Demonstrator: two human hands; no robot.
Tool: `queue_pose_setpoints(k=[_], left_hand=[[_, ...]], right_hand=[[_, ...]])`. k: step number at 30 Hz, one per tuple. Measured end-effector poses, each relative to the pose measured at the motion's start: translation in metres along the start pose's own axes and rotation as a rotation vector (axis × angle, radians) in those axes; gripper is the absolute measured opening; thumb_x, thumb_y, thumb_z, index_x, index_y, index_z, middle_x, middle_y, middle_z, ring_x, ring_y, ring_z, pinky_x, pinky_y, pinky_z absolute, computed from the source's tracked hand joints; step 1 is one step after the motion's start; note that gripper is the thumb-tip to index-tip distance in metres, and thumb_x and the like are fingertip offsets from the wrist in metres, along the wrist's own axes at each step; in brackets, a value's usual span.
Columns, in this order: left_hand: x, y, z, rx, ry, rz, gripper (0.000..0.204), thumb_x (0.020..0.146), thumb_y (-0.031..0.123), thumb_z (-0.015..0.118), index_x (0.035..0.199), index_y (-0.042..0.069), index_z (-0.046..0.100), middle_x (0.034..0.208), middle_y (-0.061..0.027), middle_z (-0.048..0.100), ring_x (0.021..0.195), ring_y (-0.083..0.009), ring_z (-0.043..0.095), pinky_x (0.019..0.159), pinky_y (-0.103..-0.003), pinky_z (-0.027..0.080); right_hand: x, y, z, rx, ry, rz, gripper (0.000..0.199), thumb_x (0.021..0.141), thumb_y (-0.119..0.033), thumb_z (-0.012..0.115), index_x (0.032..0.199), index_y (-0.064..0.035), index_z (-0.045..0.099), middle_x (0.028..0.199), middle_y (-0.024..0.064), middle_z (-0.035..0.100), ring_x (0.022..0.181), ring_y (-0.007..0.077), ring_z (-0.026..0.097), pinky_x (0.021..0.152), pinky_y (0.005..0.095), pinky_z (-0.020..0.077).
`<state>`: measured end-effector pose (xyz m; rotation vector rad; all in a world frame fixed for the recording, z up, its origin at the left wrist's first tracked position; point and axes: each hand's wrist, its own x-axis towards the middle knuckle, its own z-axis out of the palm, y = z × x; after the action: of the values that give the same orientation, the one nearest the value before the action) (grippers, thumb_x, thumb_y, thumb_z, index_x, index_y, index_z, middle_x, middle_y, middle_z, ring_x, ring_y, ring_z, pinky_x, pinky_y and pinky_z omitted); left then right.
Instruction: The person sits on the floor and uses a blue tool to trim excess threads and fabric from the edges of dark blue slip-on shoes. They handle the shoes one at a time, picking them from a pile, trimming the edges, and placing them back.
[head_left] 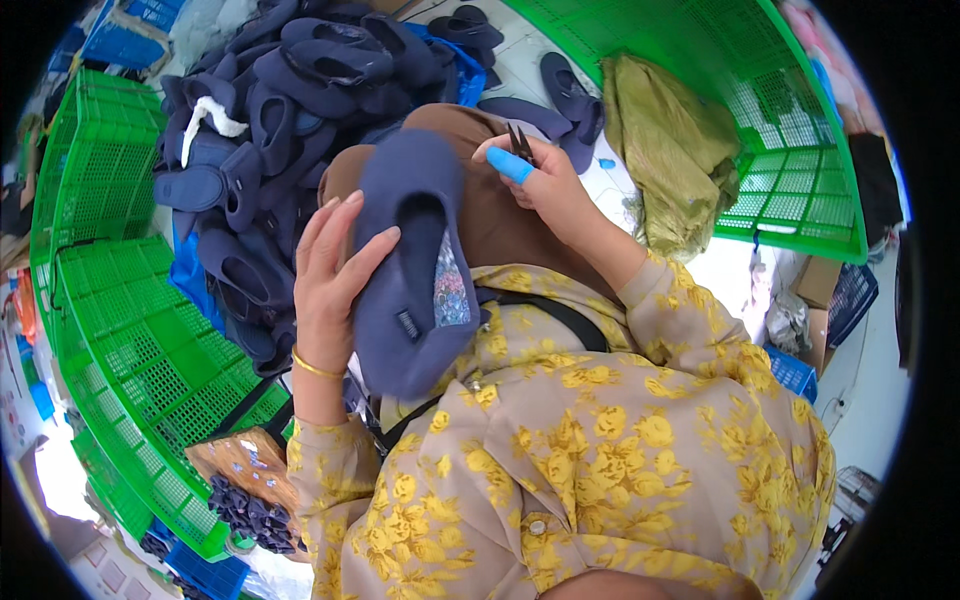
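Note:
A navy blue slipper [388, 322] is held upright over my lap, its opening turned up and a patterned lining [450, 288] showing inside. My left hand [330, 255] grips it along its left side, with the thumb reaching over the rim. Further right, my right hand [550, 185] is closed around a pair of dark thread snips [519, 143], whose points face up and away from me. Blue tape [509, 165] wraps the right thumb. The snips are apart from the slipper.
A large pile of navy slippers [265, 120] lies ahead and to the left, with a white strip [208, 122] on it. Green plastic crates [150, 365] stand left, and another green crate [800, 190] stands right beside an olive sack [665, 150]. A wooden board [245, 465] is at lower left.

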<state>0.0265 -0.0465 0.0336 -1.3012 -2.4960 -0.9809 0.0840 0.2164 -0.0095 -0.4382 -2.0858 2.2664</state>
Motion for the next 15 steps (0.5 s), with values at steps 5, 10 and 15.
queue_pose_setpoints(k=[5,10,15], left_hand=[[-0.027,-0.005,-0.002,-0.059,0.029,-0.273,0.031,0.088,-0.003,0.055,0.116,0.006,0.064,0.117,-0.0136,0.063,0.106,-0.0258,0.061,0.091,-0.030,0.048],[-0.019,0.039,-0.002,-0.183,-0.175,-0.729,0.047,0.081,0.017,0.070,0.122,0.000,0.054,0.103,-0.0177,0.065,0.093,-0.0289,0.065,0.080,-0.030,0.050],[-0.024,0.026,0.015,-0.124,-0.081,-0.507,0.034,0.083,0.007,0.062,0.116,0.002,0.057,0.100,-0.0182,0.065,0.091,-0.0331,0.064,0.083,-0.033,0.050]], right_hand=[[-0.015,0.024,-0.019,-0.187,0.056,-0.025,0.024,0.090,-0.025,0.062,0.098,-0.0024,0.066,0.088,0.0027,0.066,0.083,0.0090,0.057,0.076,0.0265,0.0455],[0.005,0.007,0.002,-0.451,0.120,-0.147,0.032,0.087,-0.030,0.064,0.103,-0.0022,0.064,0.090,0.0106,0.067,0.080,0.0201,0.062,0.074,0.0314,0.0480],[0.041,0.007,0.013,-0.587,0.086,-0.116,0.043,0.082,-0.039,0.067,0.106,-0.0036,0.063,0.093,0.0146,0.068,0.088,0.0300,0.065,0.078,0.0374,0.0495]])
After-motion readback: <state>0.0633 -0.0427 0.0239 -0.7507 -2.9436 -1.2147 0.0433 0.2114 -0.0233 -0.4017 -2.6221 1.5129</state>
